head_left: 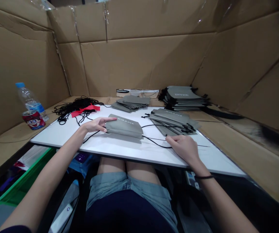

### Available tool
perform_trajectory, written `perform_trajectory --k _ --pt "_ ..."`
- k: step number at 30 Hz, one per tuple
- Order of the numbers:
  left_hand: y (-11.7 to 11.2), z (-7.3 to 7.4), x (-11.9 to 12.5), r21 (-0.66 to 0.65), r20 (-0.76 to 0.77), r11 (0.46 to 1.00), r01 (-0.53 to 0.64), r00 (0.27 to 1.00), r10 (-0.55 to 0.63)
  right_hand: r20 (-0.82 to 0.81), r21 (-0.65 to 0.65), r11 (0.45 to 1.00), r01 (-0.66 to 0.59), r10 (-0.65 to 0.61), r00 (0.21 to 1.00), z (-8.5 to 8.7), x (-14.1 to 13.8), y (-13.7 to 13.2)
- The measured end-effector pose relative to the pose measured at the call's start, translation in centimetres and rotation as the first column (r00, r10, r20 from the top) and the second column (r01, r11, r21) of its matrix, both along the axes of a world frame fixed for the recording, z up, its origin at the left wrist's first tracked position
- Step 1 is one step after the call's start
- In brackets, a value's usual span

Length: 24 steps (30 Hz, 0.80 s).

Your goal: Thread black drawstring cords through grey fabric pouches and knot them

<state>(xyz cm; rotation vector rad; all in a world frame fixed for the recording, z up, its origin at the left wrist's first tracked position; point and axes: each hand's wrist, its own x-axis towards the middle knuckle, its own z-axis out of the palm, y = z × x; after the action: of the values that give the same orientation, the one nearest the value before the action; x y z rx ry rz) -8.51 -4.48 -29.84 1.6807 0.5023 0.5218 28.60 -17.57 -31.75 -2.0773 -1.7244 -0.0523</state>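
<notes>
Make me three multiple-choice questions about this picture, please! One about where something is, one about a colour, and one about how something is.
1. What is the left hand touching?
A. A gray drawstring bag
B. A cardboard wall
C. A can

2. What colour is the strip lying on the black cords?
A. Green
B. Red
C. Blue

3. How is the water bottle?
A. Its cap is off
B. It is squashed flat
C. Its blue cap is on

Answers:
1. A, because the fingers lie on the bag's top corner.
2. B, because the strip shows bright red against the cords.
3. C, because the blue cap sits on the bottle's top.
</notes>
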Motion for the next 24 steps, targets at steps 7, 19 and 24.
perform_trajectory --k 7,19,24 --pt "0.0 0.2 0.0 0.033 -0.039 0.998 -0.048 0.998 0.049 0.005 -0.021 0.999 0.039 -0.039 0.999 -0.2 -0.1 0.0" --pt "-0.7 0.0 1.5 -0.096 -0.037 0.995 -0.011 0.999 0.007 0.111 0.015 1.000 0.009 -0.011 0.994 -0.2 -0.5 0.0" --pt "-0.6 0.0 1.3 -0.091 -0.023 0.996 -0.006 1.000 0.004 0.116 0.168 0.986 -0.008 -0.012 0.993 -0.9 -0.2 0.0"
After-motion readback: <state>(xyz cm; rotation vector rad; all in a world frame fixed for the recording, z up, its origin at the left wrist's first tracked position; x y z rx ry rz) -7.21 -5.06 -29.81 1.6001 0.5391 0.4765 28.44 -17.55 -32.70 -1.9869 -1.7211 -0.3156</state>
